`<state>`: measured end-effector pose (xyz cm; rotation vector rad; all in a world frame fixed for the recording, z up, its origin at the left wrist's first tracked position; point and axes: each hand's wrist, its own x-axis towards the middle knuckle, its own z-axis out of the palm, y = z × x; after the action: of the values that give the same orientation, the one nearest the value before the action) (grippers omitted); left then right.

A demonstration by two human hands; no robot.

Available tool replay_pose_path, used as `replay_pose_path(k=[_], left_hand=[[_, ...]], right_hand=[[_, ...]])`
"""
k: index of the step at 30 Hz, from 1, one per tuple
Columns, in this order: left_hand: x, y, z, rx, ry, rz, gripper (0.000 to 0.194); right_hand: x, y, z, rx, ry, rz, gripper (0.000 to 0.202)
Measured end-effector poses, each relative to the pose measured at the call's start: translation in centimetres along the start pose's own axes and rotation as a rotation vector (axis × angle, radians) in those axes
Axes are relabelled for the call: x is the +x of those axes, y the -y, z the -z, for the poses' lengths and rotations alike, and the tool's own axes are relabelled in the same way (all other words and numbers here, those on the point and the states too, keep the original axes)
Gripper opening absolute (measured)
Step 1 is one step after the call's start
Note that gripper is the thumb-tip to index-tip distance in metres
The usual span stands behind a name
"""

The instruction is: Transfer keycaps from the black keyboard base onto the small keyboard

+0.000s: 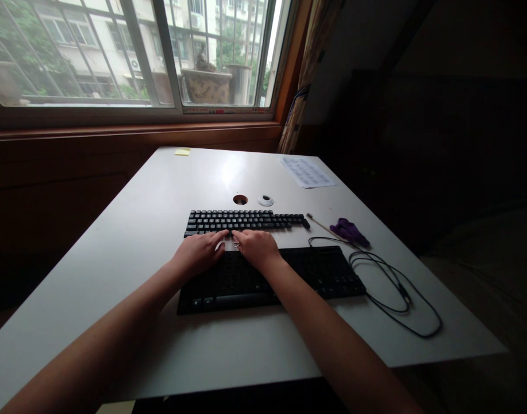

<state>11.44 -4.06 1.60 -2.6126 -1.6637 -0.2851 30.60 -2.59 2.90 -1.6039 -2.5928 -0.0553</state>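
Observation:
Black keycaps (233,219) lie in rows on the white desk, forming a keyboard layout. Nearer to me is a black keyboard base (327,270), its key area dark, with a few keycaps showing along its front left edge. My left hand (202,250) reaches over the base; its index finger is stretched to the front row of keycaps, with the thumb apart from it. Beside it, my right hand (257,246) has its fingertips stretched to the same row, near the left fingertip. A small shiny metal loop (236,244) shows at the right fingers; whether it is a ring is unclear.
A black cable (418,333) coils at the right. A thin brush (323,224) and a purple cloth (349,230) lie beside the keycaps. Behind are a round desk hole (240,199), its white cover (265,200), printed paper (308,172) and a yellow note (182,152).

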Motion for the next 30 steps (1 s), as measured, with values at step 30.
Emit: replay_pose_path(k=[30], left_hand=[[-0.3,0.7,-0.4,0.002,-0.135,-0.122,0.016]], right_hand=[[-4.6,-3.5,5.3,0.696,-0.612,-0.006,0.037]])
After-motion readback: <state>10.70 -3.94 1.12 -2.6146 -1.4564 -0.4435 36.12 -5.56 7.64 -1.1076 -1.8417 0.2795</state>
